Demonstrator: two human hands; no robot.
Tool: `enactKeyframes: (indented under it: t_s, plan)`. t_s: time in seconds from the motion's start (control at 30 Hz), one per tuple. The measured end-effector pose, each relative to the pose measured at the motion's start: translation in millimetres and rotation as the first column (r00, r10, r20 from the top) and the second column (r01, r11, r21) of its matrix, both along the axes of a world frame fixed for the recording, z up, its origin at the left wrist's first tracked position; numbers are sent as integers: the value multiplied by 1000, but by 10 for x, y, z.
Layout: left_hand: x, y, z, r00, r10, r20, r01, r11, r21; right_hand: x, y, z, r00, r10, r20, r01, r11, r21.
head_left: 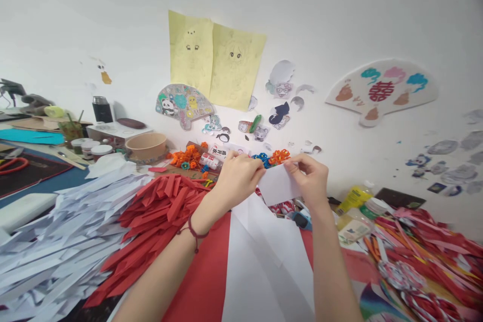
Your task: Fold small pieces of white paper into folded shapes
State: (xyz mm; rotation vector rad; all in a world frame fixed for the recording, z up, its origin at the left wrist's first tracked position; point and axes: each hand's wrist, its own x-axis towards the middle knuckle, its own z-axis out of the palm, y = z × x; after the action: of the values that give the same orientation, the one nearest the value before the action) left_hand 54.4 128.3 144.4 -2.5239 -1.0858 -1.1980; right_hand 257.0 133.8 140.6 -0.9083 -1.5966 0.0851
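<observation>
A small piece of white paper [278, 186] is stretched between my two hands above the table. My left hand [239, 176], with a dark red cord bracelet at the wrist, pinches its upper left corner. At the upper right edge, my right hand [313, 178] grips it between thumb and fingers. Larger white sheets [260, 266] lie below my hands, on top of a red sheet [204, 276]. To the left are a heap of folded red paper strips [162, 211] and a wide pile of white paper strips [75, 236].
Orange flower shapes [188, 157], a beige bowl [146, 147], a black thermos [101, 109] and red-handled scissors [15, 165] stand or lie at the left and back. On the right are a yellow bottle [354, 197] and tangled red ribbons [433, 246]. A wall rises behind.
</observation>
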Motion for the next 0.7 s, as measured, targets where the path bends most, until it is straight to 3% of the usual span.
enactKeyframes:
  t_s: [0.33,0.7]
  plan:
    - [71,-39,-21,997,-19,71,20,1000,-13,-201,-6,-28,984,114,138,-105,992,-73]
    - [93,-52,-12,980,9,197,8,996,-85,-337,-79,-25,977,-38,210,19,996,89]
